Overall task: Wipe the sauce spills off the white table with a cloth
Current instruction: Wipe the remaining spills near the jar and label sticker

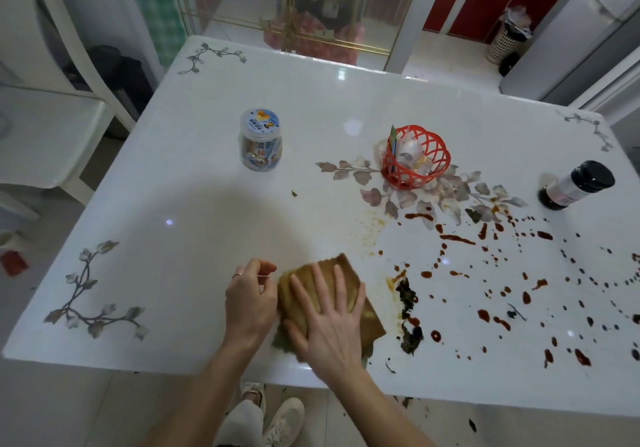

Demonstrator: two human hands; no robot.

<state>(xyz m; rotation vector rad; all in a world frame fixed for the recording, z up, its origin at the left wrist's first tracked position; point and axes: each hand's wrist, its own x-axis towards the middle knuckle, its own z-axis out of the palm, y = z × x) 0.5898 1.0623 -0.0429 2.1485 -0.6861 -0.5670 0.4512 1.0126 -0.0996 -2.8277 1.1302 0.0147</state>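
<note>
Cloth [372, 322]: tan-brown, folded and rumpled, darker and damp-looking along its right side. It lies flat at the near edge of the white bench [207, 204].

Hands: the right hand [329, 322] lies flat on the cloth with its fingers spread wide. The left hand [251, 297] is curled at the cloth's left edge; whether it pinches the edge cannot be told.

Sauce spills [526, 297]: red-brown drops and streaks spread across the bench right of the cloth. Dark green leafy scraps [408, 301] lie just beside the cloth.

Jar [259, 141]: clear, with a blue printed lid, holding small printed packets; far centre-left.

Basket [415, 159]: red lattice, holding pale crumpled wrappers and a green stick.

Bottle [575, 185]: black cap, pink label, dark contents; far right.
</note>
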